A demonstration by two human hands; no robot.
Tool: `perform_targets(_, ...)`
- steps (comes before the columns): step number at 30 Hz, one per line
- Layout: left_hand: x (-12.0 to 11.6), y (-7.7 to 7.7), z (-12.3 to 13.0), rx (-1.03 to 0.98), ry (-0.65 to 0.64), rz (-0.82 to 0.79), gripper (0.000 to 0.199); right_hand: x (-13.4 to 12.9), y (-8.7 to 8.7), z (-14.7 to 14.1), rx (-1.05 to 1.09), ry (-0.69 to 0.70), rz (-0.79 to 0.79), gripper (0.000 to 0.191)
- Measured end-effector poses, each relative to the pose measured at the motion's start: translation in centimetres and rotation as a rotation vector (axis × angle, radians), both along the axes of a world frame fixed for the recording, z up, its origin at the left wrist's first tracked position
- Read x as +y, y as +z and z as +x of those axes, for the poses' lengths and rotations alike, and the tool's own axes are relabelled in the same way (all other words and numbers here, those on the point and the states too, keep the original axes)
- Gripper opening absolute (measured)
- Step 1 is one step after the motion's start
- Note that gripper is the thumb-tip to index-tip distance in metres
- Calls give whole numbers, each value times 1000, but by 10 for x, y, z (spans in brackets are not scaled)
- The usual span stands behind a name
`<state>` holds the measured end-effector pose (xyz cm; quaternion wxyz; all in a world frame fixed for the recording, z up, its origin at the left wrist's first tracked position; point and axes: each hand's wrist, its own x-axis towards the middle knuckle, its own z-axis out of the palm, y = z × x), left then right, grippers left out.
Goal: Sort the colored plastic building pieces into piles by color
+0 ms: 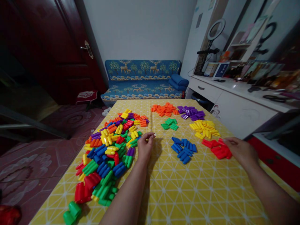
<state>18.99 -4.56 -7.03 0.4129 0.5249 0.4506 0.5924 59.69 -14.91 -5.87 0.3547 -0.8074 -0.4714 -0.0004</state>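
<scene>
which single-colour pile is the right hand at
The red pile, farthest right of the single-colour piles: the right hand is at its right edge, while the yellow pile and blue pile lie apart from that hand.

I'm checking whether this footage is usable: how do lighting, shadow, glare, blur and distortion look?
Head view: dim, soft light overall; head view: the left hand casts a soft shadow rightward on the yellow tablecloth; head view: small highlights on the purple blocks; head view: the bottles near the right edge look smeared; head view: the dark red door slants, suggesting wide-angle distortion.
</scene>
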Motion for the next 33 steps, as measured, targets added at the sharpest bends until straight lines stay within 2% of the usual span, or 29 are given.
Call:
perform_targets(3,1,-3,0,2,-7,-1,17,6,5,-7,-131,-128,-215,33)
perform_targets(4,1,-4,0,5,-14,-1,18,9,7,-12,-208,-136,-207,32)
perform_targets(6,1,-4,1,30,-17,10,17,17,12,-29,-351,-103,-71,31)
perform_targets(8,-1,-3,1,95,11,63,17,27,18,-60,-369,44,132,29)
perform_targets(10,-4,1,-1,208,108,168,18,39,24,-107,-241,279,283,25)
perform_targets(13,-9,9,-9,448,330,325,23,53,29,-193,52,576,288,18)
perform_targets(15,-11,14,-17,630,475,331,30,61,26,-245,218,722,215,18)
perform_targets(17,-10,16,-24,799,579,256,42,68,17,-284,325,790,173,19)
perform_targets(19,-7,15,-29,943,604,160,53,73,5,-307,359,802,155,19)
perform_targets(23,-2,11,-33,1129,523,62,48,77,-17,-317,334,779,182,23)
perform_targets(26,-2,10,-33,1158,497,43,41,74,-23,-313,358,807,214,23)
perform_targets(30,1,11,-36,1067,478,53,32,72,-19,-310,415,820,216,19)
perform_targets(33,7,9,-39,863,467,108,29,74,-18,-310,444,806,218,17)
